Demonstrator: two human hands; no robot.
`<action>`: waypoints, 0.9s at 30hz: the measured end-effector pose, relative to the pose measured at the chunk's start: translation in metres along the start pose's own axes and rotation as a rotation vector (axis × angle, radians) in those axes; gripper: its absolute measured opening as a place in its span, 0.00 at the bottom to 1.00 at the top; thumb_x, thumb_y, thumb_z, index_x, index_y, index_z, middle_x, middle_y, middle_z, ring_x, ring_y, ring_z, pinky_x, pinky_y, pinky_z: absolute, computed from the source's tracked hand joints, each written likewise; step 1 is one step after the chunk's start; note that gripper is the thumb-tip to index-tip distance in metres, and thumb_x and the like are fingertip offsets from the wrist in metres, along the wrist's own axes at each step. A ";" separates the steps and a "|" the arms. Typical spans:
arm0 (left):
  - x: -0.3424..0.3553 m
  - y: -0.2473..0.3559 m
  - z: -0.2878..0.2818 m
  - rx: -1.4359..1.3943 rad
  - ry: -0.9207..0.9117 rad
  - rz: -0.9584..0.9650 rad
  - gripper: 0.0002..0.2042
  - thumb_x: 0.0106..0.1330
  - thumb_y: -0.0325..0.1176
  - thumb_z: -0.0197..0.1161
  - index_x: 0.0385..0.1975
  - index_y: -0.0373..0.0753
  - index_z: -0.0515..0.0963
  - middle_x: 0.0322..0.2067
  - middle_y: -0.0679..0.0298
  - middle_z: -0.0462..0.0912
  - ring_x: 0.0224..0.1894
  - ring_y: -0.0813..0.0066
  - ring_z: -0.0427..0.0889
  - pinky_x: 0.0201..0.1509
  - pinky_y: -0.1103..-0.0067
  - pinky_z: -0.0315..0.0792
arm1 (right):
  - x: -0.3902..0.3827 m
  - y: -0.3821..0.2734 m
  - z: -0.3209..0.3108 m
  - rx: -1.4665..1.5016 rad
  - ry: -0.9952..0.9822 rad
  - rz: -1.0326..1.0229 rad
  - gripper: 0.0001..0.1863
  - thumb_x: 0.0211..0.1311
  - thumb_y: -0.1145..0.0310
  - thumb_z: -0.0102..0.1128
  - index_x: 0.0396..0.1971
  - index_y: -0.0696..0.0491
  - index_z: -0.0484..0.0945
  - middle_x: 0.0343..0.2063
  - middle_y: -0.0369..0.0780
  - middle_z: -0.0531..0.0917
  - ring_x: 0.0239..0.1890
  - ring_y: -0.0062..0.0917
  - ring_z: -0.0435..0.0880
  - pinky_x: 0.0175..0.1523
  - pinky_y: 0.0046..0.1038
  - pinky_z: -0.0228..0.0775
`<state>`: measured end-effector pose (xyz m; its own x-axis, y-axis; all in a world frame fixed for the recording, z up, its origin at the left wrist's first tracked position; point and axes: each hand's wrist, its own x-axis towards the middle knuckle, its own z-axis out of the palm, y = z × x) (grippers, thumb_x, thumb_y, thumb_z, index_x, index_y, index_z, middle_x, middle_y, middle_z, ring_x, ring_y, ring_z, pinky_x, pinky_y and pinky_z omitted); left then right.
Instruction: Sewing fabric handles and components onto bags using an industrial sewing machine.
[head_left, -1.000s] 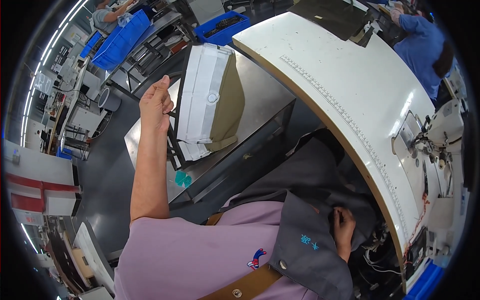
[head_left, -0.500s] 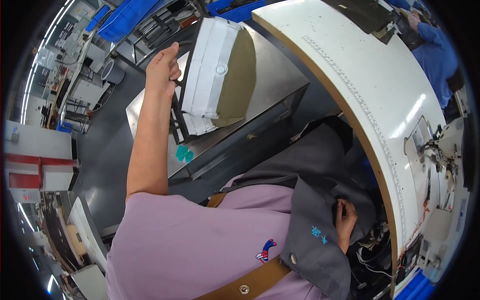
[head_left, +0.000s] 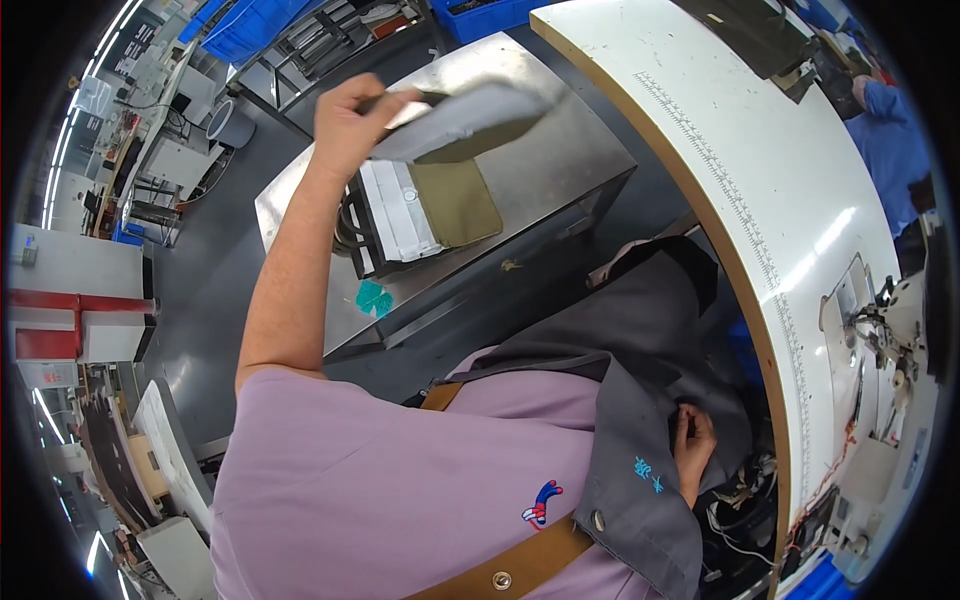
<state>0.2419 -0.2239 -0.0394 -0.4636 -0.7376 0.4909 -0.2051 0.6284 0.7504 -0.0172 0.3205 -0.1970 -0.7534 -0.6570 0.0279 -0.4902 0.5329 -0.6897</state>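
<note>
My left hand (head_left: 352, 122) is raised over the steel side table (head_left: 560, 170) and grips a flat fabric piece (head_left: 465, 120), white on top and olive underneath, lifted off the stack. The stack of cut pieces (head_left: 420, 212) lies below it on the table, white panels beside an olive one. My right hand (head_left: 694, 450) is low at my lap, fingers closed on the dark grey garment (head_left: 650, 330) that drapes from the white sewing table down over my body.
A curved white sewing table (head_left: 760, 160) with a printed ruler runs along the right, with the sewing machine (head_left: 890, 320) at its near end. Blue bins (head_left: 250, 30) stand at the back. Another person in blue (head_left: 890, 110) works at the far right.
My left hand has taken hold of the top fabric piece and lifted it off the stack, tilting it to the right. My right hand has stayed on the grey garment.
</note>
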 end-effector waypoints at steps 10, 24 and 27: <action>0.040 0.018 0.031 0.773 -0.954 0.406 0.19 0.63 0.50 0.69 0.24 0.40 0.80 0.23 0.59 0.79 0.38 0.59 0.80 0.68 0.60 0.58 | 0.001 0.002 0.003 -0.015 -0.001 0.004 0.06 0.70 0.73 0.62 0.41 0.60 0.83 0.36 0.45 0.86 0.40 0.37 0.86 0.48 0.32 0.76; 0.005 -0.039 -0.040 1.105 -1.139 0.218 0.07 0.44 0.39 0.79 0.24 0.55 0.89 0.38 0.76 0.82 0.58 0.72 0.77 0.78 0.52 0.48 | 0.000 -0.001 -0.003 -0.050 -0.006 0.023 0.06 0.69 0.74 0.62 0.40 0.58 0.84 0.36 0.45 0.86 0.40 0.39 0.86 0.48 0.33 0.76; -0.040 -0.092 -0.072 1.316 -1.092 0.391 0.07 0.48 0.35 0.76 0.29 0.54 0.89 0.38 0.72 0.84 0.56 0.72 0.80 0.79 0.52 0.49 | 0.005 0.000 0.002 -0.046 -0.013 0.000 0.05 0.69 0.74 0.63 0.40 0.58 0.84 0.36 0.45 0.86 0.40 0.39 0.86 0.47 0.33 0.76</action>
<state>0.3415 -0.2696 -0.0961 -0.8536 -0.3654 -0.3714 -0.1934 0.8841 -0.4254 -0.0200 0.3163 -0.1979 -0.7477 -0.6637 0.0186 -0.5102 0.5564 -0.6558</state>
